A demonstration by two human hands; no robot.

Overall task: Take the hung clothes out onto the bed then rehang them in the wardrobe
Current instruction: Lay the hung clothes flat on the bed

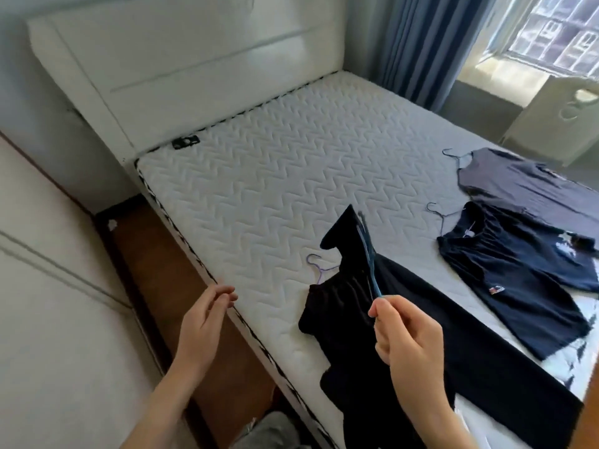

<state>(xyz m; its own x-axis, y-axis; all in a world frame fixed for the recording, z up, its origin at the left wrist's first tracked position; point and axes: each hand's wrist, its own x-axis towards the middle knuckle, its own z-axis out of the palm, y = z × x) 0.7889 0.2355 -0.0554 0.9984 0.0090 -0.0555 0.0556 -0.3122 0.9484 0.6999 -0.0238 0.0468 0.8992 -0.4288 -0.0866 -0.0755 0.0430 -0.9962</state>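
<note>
I see right hand (410, 338) pinching blue hanger (369, 254) at hook end, black garment (353, 319) dangling from it over bed (259, 176) edge, 6 o'clock. Left hand (207, 312) empty, fingers loosely curled, 8 o'clock. Judge: fabric light, limp, slides off hanger easily; hanger thin, stiff. Grip at hook, keep level. Two shirts lie at 3 o'clock.

daylight from the window (557, 37) on my right washes the bed (275, 176) evenly; edges bend, everything slightly soft.
</note>
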